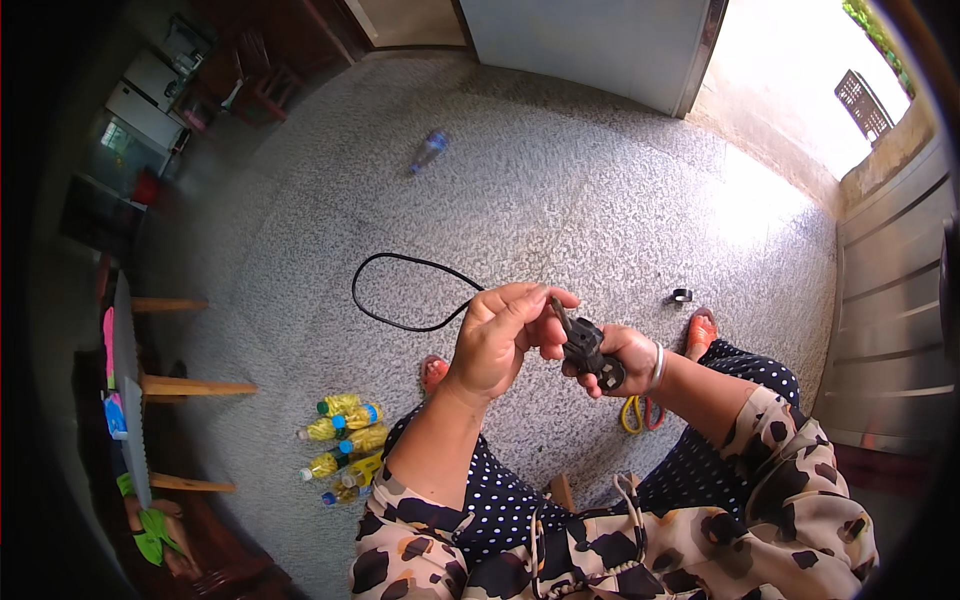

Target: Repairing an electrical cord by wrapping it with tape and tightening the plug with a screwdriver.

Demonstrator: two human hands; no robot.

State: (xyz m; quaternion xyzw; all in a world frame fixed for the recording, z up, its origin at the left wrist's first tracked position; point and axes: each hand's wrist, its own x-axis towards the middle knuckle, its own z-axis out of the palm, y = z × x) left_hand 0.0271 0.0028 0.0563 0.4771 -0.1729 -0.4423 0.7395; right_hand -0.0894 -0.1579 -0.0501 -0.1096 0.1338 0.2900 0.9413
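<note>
My left hand (505, 335) is in front of my lap with its fingers bent in a pinch. A black cord (413, 329) makes a wide loop on its left and runs in behind the fingers. Between thumb and forefinger, a thin dark end points toward a chunky black fitting (583, 345). My right hand (628, 358) grips that fitting from the right, and a rounded, knob-like part shows at its lower end. The exact kind of fitting is not clear. My left fingers partly hide where cord and fitting come close.
Below my hands lie scissors (631, 414) with yellow and red handles. A black tape roll (682, 296) is near my right foot. Several yellow-filled bottles (345, 440) stand to the left. Farther off lies a clear blue bottle (430, 150). A wooden-legged bench (128, 390) lines the left side.
</note>
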